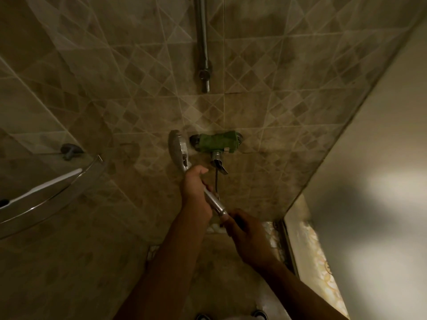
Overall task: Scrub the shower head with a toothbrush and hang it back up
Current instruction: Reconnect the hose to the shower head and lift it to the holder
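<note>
A chrome shower head [177, 146] points up and to the left in front of the tiled wall, its handle running down to the right. My left hand [196, 188] is wrapped around the upper part of the handle. My right hand [245, 234] grips the handle's lower end, where the hose joins. A white toothbrush [46, 185] lies on the glass corner shelf [53, 202] at the left, away from both hands. The chrome riser rail [203, 42] runs up the wall above.
A mixer tap wrapped in green cloth [217, 142] sits on the wall just right of the shower head, with a spout [219, 163] below it. A glass door and its frame [291, 245] stand at the right.
</note>
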